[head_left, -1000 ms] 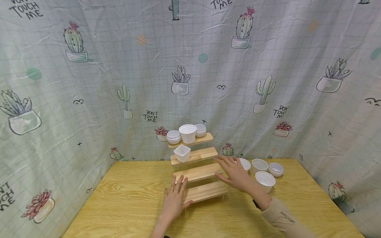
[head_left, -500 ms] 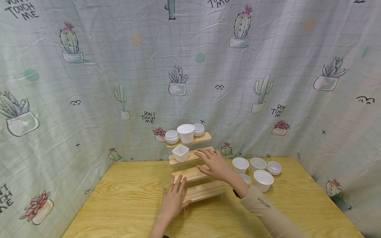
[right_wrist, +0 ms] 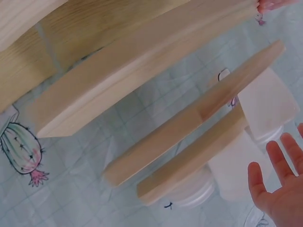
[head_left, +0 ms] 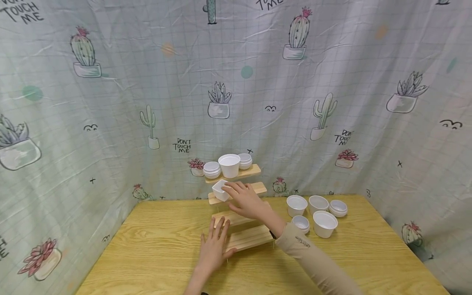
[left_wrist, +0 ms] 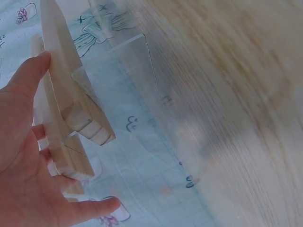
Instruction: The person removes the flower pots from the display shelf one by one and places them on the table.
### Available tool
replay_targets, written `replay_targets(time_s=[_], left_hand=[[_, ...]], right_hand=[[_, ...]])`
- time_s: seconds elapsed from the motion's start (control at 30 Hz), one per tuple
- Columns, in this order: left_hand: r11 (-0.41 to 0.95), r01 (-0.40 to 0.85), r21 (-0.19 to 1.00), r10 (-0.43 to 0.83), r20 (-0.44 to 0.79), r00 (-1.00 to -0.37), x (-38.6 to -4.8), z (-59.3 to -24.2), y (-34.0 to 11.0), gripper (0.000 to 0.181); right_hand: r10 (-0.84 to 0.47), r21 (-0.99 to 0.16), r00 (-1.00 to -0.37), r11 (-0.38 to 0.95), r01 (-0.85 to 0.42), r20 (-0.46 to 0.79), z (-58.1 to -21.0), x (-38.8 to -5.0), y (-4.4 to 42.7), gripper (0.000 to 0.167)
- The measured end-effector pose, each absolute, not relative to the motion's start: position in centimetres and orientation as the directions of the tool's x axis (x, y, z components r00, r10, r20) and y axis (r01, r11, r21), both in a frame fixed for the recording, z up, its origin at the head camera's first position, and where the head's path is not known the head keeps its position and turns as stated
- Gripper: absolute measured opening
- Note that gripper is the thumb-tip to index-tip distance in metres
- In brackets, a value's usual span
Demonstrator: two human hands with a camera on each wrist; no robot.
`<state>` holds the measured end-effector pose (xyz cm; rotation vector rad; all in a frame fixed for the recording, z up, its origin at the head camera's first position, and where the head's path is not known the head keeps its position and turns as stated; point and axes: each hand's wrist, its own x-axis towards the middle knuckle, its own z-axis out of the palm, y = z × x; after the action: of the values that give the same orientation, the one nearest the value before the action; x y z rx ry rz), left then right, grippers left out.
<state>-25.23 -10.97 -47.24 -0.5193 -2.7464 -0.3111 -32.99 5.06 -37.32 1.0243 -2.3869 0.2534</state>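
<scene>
A tiered wooden stand (head_left: 250, 239) with several plank steps is on the table. My left hand (head_left: 212, 250) lies along the left ends of its lower steps, fingers extended. In the left wrist view, its thumb (left_wrist: 29, 75) touches one plank and the other fingers reach past the plank ends. My right hand (head_left: 248, 200) reaches across the stand to a white square pot (head_left: 220, 191) on the second step from the top. Its fingertips overlap the pot's right side in the head view; the right wrist view shows the fingers (right_wrist: 279, 161) spread beside the pot, not closed round it.
Two round ribbed pots (head_left: 212, 170) flank a taller white pot (head_left: 229, 166) on the top step. Right of the stand, several white pots (head_left: 325, 224) are grouped on the wooden table (head_left: 158, 246). A cactus-print curtain (head_left: 177, 82) surrounds the back and sides.
My right hand has moved left across the stand, from its right side to the square pot. The left hand stays at the lower steps, and the camera view shifts slightly.
</scene>
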Motion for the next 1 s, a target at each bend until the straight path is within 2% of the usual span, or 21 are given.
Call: replay_targets(time_s=[0.33, 0.63, 1.0], left_hand=[[0.899, 0.409, 0.159, 0.336, 0.350, -0.874, -24.4, -47.2, -11.8, 0.079], [0.891, 0.426, 0.154, 0.348, 0.369, -0.862, -24.1, -47.2, -12.0, 0.080], [0.893, 0.420, 0.164, 0.345, 0.351, -0.870, -24.2, -47.3, -12.0, 0.080]], right_hand=[[-0.644, 0.101, -0.529, 0.682, -0.724, 0.553, -37.4, -32.8, 2.4, 0.047], [-0.653, 0.139, -0.601, 0.722, -0.678, 0.460, -38.0, -33.2, 1.2, 0.052], [-0.627, 0.091, -0.629, 0.738, -0.669, 0.461, -38.4, -33.6, 1.1, 0.053]])
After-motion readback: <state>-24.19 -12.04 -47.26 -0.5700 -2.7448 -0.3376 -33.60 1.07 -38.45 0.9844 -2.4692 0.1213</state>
